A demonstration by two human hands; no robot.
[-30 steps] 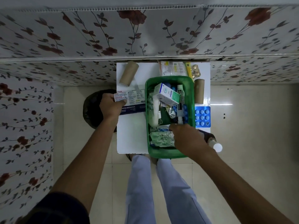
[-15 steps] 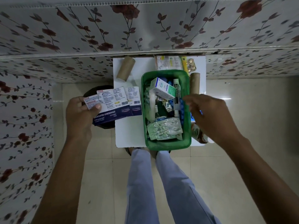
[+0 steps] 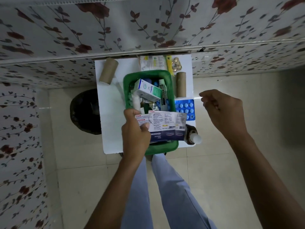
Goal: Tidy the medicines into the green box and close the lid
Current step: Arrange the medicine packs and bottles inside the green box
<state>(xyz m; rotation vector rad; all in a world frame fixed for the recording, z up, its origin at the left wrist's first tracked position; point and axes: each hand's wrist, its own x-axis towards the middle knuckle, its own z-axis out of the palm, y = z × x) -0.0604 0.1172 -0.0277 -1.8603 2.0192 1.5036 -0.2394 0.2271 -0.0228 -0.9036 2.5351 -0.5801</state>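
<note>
The green box (image 3: 127, 79) stands open on a small white table (image 3: 109, 113), with several medicines inside, among them a white and green carton (image 3: 148, 91) and a tube (image 3: 163, 94). My left hand (image 3: 135, 134) grips a flat pack of medicated dressings (image 3: 165, 128) and holds it over the near half of the box. My right hand (image 3: 222, 111) hovers to the right of the table, fingers loosely curled, holding nothing. A blue blister strip (image 3: 185, 109) lies on the table right of the box. No lid is in view.
Two cardboard tubes (image 3: 108, 71) (image 3: 181, 84), a sachet pack (image 3: 152, 63), a gold blister (image 3: 176, 66) and a white-capped bottle (image 3: 194, 138) lie on the table. A dark bin (image 3: 85, 111) stands left of it. Flowered walls close in behind and left. My legs are below.
My left hand carried the dressings pack from left of the table to above the box's near half. My right hand drew back from the box to the right.
</note>
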